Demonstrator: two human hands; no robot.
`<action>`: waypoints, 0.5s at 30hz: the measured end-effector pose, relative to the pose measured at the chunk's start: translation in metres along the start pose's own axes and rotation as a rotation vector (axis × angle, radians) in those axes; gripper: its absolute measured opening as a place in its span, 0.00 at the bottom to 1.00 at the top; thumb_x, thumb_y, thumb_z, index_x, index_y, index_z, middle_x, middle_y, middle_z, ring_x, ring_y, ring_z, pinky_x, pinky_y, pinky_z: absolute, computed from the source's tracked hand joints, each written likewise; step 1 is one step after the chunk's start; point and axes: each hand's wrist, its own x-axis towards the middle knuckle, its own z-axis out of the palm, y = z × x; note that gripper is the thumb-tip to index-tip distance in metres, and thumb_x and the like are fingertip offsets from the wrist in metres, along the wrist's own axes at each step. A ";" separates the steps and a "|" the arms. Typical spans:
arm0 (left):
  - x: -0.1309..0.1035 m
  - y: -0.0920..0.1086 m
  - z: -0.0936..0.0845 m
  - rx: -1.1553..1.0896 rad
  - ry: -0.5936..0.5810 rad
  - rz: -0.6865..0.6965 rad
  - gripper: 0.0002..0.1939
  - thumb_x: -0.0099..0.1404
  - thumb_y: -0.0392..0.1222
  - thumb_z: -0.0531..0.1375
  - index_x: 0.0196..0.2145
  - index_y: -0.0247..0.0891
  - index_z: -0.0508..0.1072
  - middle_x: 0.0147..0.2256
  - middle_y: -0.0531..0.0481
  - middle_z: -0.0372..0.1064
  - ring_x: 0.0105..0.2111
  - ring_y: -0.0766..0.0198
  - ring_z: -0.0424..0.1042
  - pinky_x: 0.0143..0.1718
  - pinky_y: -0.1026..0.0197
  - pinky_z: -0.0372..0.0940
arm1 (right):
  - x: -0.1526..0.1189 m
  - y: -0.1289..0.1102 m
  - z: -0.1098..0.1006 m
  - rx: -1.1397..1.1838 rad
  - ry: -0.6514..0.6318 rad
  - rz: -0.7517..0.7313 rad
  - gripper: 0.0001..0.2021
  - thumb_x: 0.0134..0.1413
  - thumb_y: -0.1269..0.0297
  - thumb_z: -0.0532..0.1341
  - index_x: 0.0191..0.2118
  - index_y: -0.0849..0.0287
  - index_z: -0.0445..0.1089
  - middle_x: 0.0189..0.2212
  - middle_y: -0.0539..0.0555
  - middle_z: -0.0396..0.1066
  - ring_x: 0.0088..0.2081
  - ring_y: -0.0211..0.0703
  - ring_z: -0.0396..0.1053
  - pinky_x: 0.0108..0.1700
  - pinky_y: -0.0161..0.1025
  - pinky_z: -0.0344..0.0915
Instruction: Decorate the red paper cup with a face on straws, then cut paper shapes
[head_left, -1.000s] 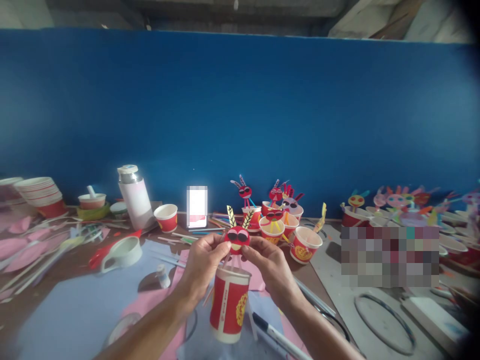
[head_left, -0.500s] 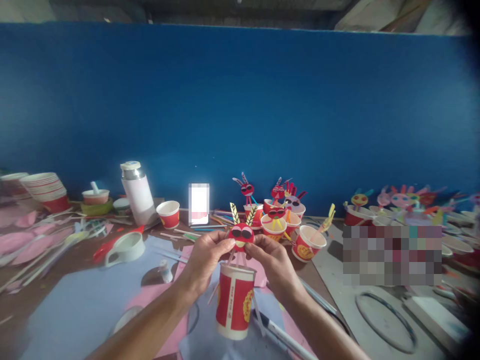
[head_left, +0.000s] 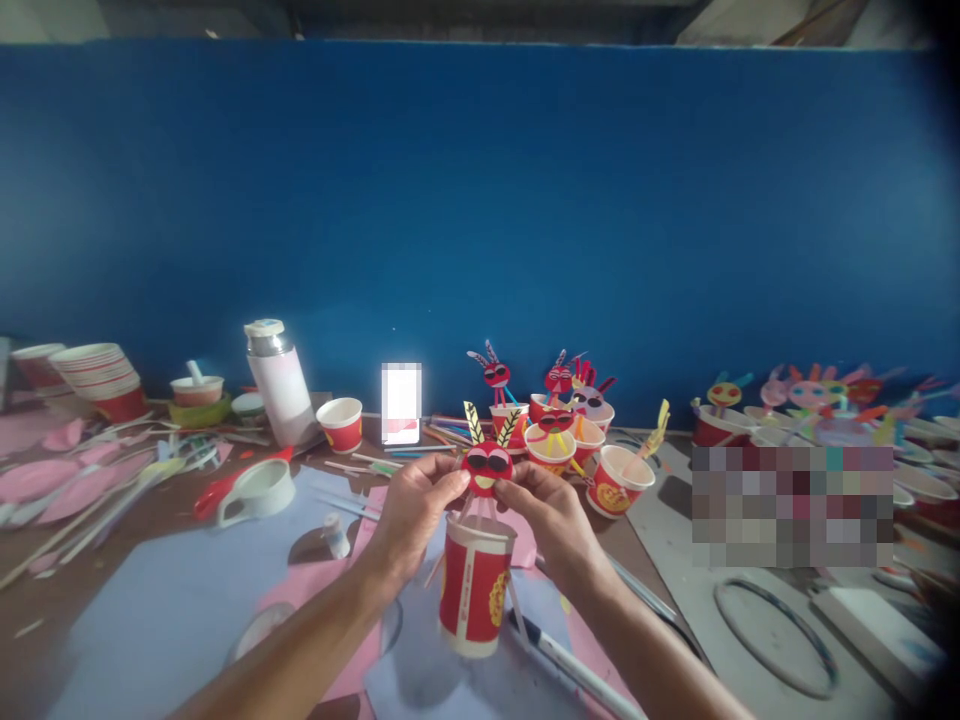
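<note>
Tall blue wall (head_left: pixel 480 220) across the back, and in front of it a brown desk (head_left: pixel 30 600) buried in craft bits. Pale blue paper sheets (head_left: pixel 180 580) and pink paper covered a lot of the near side. Right in the middle was a round red paper face (head_left: pixel 487 473) with dark eyes, a pale yellow mouth and two yellow leaf-patterned antennae. The left hand (head_left: pixel 418 500) pinched one edge of it between thumb and fingers, and the right hand (head_left: pixel 551 505) pinched the other edge the same way. The face sat just above the rim of a red and white paper cup (head_left: pixel 476 590), with thin pale strips running down from it to the cup. Couldn't tell if the cup's base actually touched the paper. A white marker with a black end (head_left: pixel 570 668) lay just beside it, and a tiny white bottle (head_left: pixel 335 535) stood off to the left. Further back: a white flask with a silver neck (head_left: pixel 281 400), plus a bunch of paper cups with similar red faces (head_left: pixel 551 452).
</note>
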 end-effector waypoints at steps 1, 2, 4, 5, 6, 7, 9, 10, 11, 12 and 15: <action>-0.001 0.000 0.001 0.003 0.016 0.009 0.05 0.51 0.37 0.63 0.25 0.33 0.71 0.22 0.53 0.70 0.24 0.67 0.69 0.31 0.64 0.63 | 0.000 0.000 0.000 -0.001 0.001 0.000 0.09 0.43 0.63 0.65 0.24 0.61 0.66 0.20 0.47 0.67 0.24 0.34 0.61 0.29 0.33 0.56; -0.001 0.001 0.001 0.004 0.030 0.017 0.05 0.51 0.37 0.63 0.24 0.33 0.70 0.22 0.53 0.70 0.24 0.67 0.69 0.30 0.64 0.63 | 0.000 0.000 0.000 -0.002 0.002 0.000 0.09 0.43 0.63 0.65 0.23 0.60 0.66 0.20 0.47 0.67 0.23 0.34 0.60 0.28 0.33 0.56; -0.002 0.001 0.002 0.007 0.040 0.027 0.05 0.51 0.37 0.63 0.24 0.34 0.70 0.22 0.53 0.70 0.24 0.67 0.68 0.30 0.64 0.63 | -0.001 -0.001 0.001 -0.004 0.003 0.002 0.09 0.43 0.62 0.65 0.23 0.60 0.66 0.19 0.46 0.66 0.23 0.34 0.60 0.27 0.33 0.55; -0.002 0.001 0.002 0.008 0.037 0.024 0.05 0.51 0.37 0.63 0.24 0.34 0.69 0.22 0.53 0.70 0.24 0.67 0.68 0.30 0.64 0.63 | -0.001 -0.001 0.001 -0.005 0.004 0.002 0.09 0.42 0.62 0.65 0.23 0.60 0.66 0.19 0.46 0.66 0.23 0.34 0.59 0.27 0.33 0.55; -0.001 0.001 0.002 0.005 0.026 0.014 0.05 0.51 0.37 0.63 0.24 0.34 0.69 0.22 0.53 0.70 0.24 0.67 0.68 0.30 0.64 0.63 | -0.001 -0.001 0.001 -0.006 0.005 0.003 0.09 0.42 0.62 0.65 0.22 0.60 0.66 0.19 0.46 0.66 0.23 0.34 0.59 0.27 0.33 0.55; -0.001 0.001 0.001 0.001 0.008 -0.001 0.05 0.52 0.37 0.62 0.24 0.34 0.69 0.22 0.53 0.70 0.24 0.67 0.68 0.30 0.64 0.63 | -0.001 -0.001 0.001 -0.007 0.004 0.004 0.10 0.42 0.62 0.65 0.22 0.60 0.65 0.19 0.46 0.66 0.22 0.34 0.60 0.26 0.33 0.55; 0.000 0.001 0.000 -0.012 -0.036 -0.030 0.05 0.53 0.37 0.62 0.25 0.34 0.69 0.24 0.52 0.69 0.26 0.66 0.68 0.31 0.64 0.63 | -0.001 -0.002 0.001 -0.013 0.000 0.005 0.09 0.42 0.62 0.65 0.23 0.60 0.66 0.19 0.46 0.66 0.22 0.35 0.60 0.26 0.33 0.56; 0.000 0.001 0.000 -0.020 -0.059 -0.036 0.04 0.54 0.37 0.61 0.27 0.34 0.69 0.25 0.52 0.69 0.26 0.66 0.68 0.31 0.64 0.63 | -0.001 -0.002 0.000 -0.016 -0.005 0.005 0.09 0.42 0.62 0.65 0.23 0.60 0.66 0.19 0.47 0.66 0.23 0.35 0.60 0.27 0.33 0.56; 0.000 0.001 -0.001 -0.027 -0.085 -0.036 0.04 0.55 0.37 0.60 0.29 0.34 0.70 0.26 0.52 0.69 0.27 0.66 0.68 0.31 0.64 0.62 | -0.001 -0.003 0.000 -0.020 -0.009 0.004 0.09 0.42 0.62 0.65 0.24 0.60 0.66 0.20 0.47 0.66 0.23 0.36 0.61 0.27 0.34 0.56; -0.001 0.001 -0.001 -0.035 -0.118 -0.033 0.04 0.56 0.37 0.59 0.31 0.35 0.70 0.28 0.51 0.70 0.28 0.67 0.68 0.31 0.64 0.62 | -0.001 -0.004 0.000 -0.024 -0.014 0.003 0.09 0.42 0.62 0.65 0.24 0.60 0.66 0.20 0.47 0.66 0.23 0.36 0.61 0.28 0.34 0.57; -0.004 0.003 -0.001 -0.058 -0.220 -0.030 0.09 0.58 0.36 0.56 0.38 0.36 0.71 0.32 0.50 0.71 0.30 0.66 0.69 0.32 0.64 0.62 | -0.001 -0.004 -0.001 -0.040 -0.023 0.000 0.09 0.42 0.63 0.64 0.23 0.60 0.65 0.20 0.47 0.66 0.24 0.36 0.62 0.29 0.34 0.57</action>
